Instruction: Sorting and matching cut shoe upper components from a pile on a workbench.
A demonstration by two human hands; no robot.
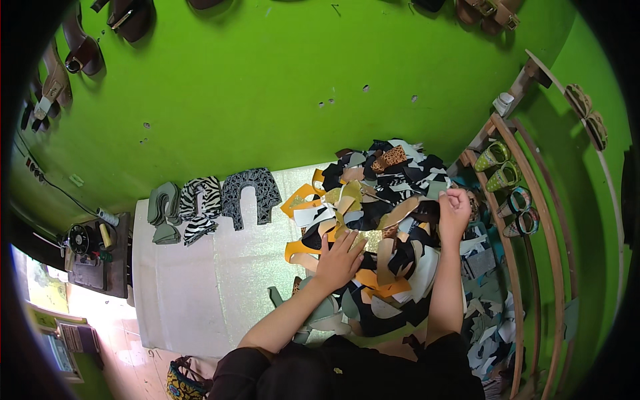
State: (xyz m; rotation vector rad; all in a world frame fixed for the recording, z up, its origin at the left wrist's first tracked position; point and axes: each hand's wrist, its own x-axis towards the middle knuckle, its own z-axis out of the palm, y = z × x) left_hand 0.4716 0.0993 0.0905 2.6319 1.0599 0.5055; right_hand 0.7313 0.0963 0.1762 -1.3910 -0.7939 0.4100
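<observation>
Head view: the scraps (367, 220) lie in a broad, mixed pile on the right half of the table (180, 287), pointing every way; the left hand (339, 260) rests on the near-left part of the pile, palm down, fingers spread and pointing far and slightly right, grasping nothing that shows; the right hand (454, 208) is at the pile's right edge, fingers curled in, and whether it pinches a scrap I cannot tell; between the hands and a little farther, a tan strip (401, 212) has its long axis running from near left to far right; a gold piece (349, 195) lies just beyond the left fingers; at the far left stand a green stack (163, 205), a zebra stack (200, 200) and a patterned arch (251, 193), the arch's long axis running near to far, its open end facing near.
</observation>
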